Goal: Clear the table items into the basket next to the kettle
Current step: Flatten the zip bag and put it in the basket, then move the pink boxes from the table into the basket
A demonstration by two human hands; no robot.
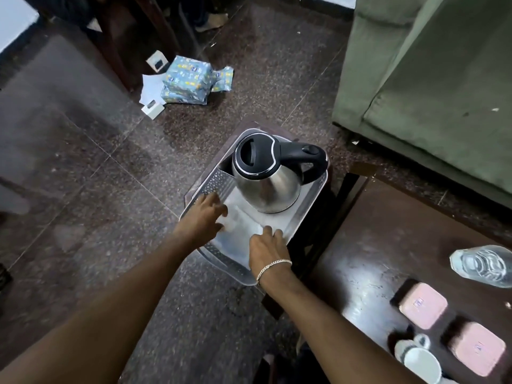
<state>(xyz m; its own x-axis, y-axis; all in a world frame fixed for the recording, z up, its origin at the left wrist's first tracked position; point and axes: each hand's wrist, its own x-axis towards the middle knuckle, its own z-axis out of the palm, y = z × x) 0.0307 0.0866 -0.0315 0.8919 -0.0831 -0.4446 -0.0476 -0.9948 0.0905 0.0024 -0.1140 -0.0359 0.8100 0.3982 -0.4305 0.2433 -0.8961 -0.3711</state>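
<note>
A steel kettle [267,176] with a black lid and handle stands in the far half of a translucent plastic basket [310,212] set on a dark stool. In the basket's near half lies a pale flat packet [243,221], blurred. My left hand [205,217] is at its left edge, with thumb and fingers around that edge. My right hand [267,249], with a chain bracelet on the wrist, has its fingers curled down onto the packet's near corner. On the dark table [360,259] at the right lie a clear bottle [482,263], two pink boxes [421,304] [476,349] and a white cup [422,365].
A green sofa [432,79] stands behind the table at the right. A blue patterned package [185,80] and small white boxes lie on the dark tiled floor [83,162] beyond the basket. Dark chair legs [116,45] are at the top left.
</note>
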